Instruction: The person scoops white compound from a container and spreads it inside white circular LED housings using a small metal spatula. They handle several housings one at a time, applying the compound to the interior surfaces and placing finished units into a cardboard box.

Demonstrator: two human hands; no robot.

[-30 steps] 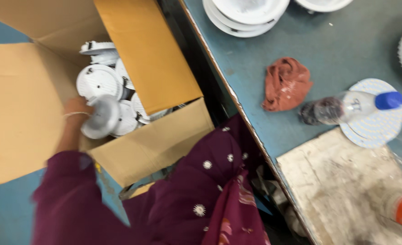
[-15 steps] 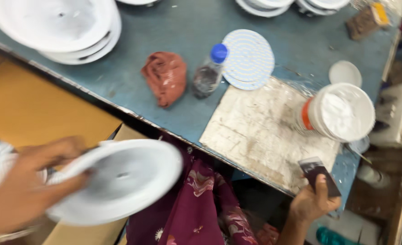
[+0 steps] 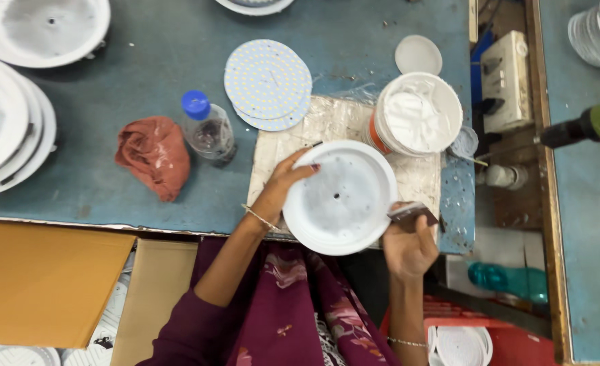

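Bright, even overhead light; soft shadows; sharp centre; slight edge blur.

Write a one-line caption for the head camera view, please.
Left hand steadies a white round housing on a work board; right hand holds a small scraper at its rim.

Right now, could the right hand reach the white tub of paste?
Probably yes. The right hand sits just below the tub, which is open on top; only the dish's rim lies between.

The left hand (image 3: 281, 191) holds a round white dish (image 3: 341, 198) by its edge at nine o'clock. The right hand (image 3: 408, 245) grips a small flat scraper (image 3: 412, 213) touching the dish at four o'clock. A white tub of paste (image 3: 416, 113) sits at one o'clock.
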